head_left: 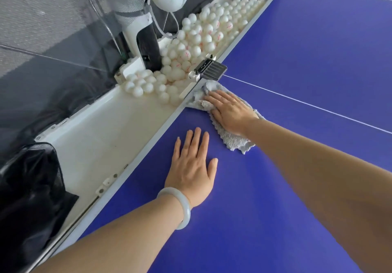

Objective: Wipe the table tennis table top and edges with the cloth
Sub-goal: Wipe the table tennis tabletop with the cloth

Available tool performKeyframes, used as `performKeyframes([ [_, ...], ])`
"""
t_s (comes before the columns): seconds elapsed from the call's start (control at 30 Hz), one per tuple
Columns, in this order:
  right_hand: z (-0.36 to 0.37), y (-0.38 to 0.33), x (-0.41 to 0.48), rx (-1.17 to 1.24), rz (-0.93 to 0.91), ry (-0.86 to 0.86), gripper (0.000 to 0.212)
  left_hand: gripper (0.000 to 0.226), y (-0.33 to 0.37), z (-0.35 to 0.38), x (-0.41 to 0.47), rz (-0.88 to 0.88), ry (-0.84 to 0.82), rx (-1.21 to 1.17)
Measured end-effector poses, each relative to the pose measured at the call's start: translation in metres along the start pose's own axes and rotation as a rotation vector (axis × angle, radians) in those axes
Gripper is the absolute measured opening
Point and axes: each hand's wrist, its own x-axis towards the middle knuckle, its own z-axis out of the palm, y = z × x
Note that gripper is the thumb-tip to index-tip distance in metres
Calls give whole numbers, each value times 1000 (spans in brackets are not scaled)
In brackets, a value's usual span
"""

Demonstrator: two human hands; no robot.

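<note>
At the worktop's [297, 60] left edge [148, 143], up at about eleven o'clock from me, my right hand [231, 113] lies flat with fingers spread, pressing the grey cloth [233, 141] onto the blue surface; it clamps nothing, only pins the cloth down. Its front bunches against the pale edge just below the black clamp [212, 69] at twelve o'clock, and its long axis trails back toward five o'clock under my wrist. My left hand [193, 168] rests open and flat on bare blue at seven o'clock from the cloth, near it but apart, so the right hand is the one placed to wipe. I judge the clamp blocks any push ahead, and the tray of white balls [191, 39] lies just beyond the edge at ten o'clock. Open room runs toward three o'clock, across the white line [297, 101].
</note>
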Motion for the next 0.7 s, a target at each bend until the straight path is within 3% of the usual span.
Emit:
performKeyframes([
  [0.13, 4, -13, 39, 124, 239, 54, 54, 74, -1, 0, -1, -1, -1, 4],
  [0.27, 2, 2, 30, 76, 136, 76, 53, 72, -1, 0, 0, 0, 3, -8],
  [0.43, 8, 0, -5, 190, 526, 172, 58, 71, -3, 2, -1, -1, 2, 27],
  [0.5, 18, -36, -25, 192, 455, 179, 59, 73, -3, 2, -1, 2, 5, 40],
  [0.6, 24, -45, -66, 144, 142, 115, 56, 74, -4, 2, -2, 5, 18, 32],
  [0.63, 18, -26, -75, 123, 134, 105, 56, 73, -4, 3, -2, 4, 21, 20],
  [0.7, 6, 20, -80, 104, 321, 161, 56, 73, -5, 4, 0, -4, 24, -12],
])
